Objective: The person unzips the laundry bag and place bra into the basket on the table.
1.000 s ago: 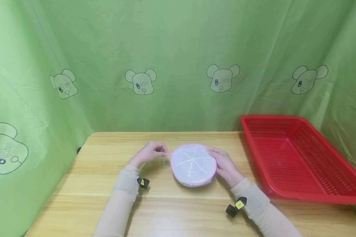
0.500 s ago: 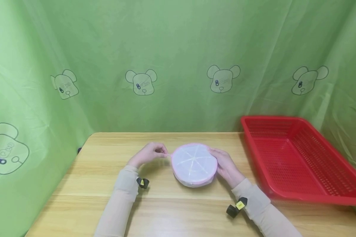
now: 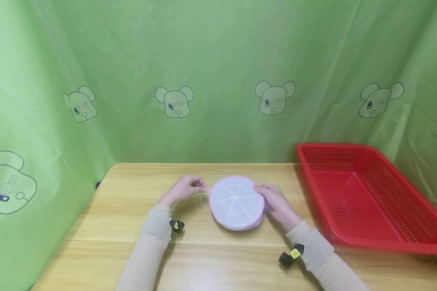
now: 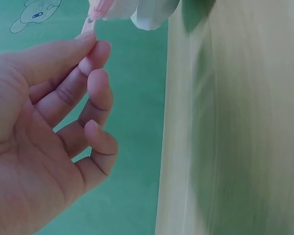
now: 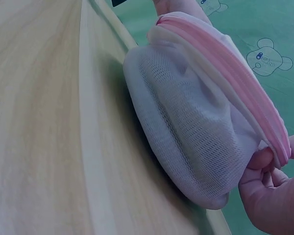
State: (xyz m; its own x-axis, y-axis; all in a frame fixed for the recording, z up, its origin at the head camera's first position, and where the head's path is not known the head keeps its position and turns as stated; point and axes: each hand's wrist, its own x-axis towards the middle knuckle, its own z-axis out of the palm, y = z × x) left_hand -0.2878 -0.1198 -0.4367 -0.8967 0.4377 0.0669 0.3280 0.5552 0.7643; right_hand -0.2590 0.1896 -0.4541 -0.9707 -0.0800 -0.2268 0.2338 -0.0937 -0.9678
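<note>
A round white mesh laundry bag (image 3: 236,202) with a pink zipper edge is held over the middle of the table. Six pale lines spread from the centre of its top face. In the left wrist view, the thumb and index finger of my left hand (image 4: 54,107) pinch the pink zipper pull (image 4: 89,24); the other fingers curve loosely. My right hand (image 3: 276,202) grips the bag's right edge, thumb on top. The right wrist view shows the soft mesh side sagging below the pink zipper band (image 5: 230,73), which looks closed along the visible stretch.
A red perforated plastic basket (image 3: 357,202) stands at the right of the wooden table (image 3: 218,262). Green curtains (image 3: 222,48) printed with bear heads hang behind and at both sides. Small black cameras (image 3: 291,255) are strapped to both wrists.
The bag has shifted and turned slightly between my hands, and its top face tilts a little differently. Both hands keep their hold, the left on the zipper pull.
</note>
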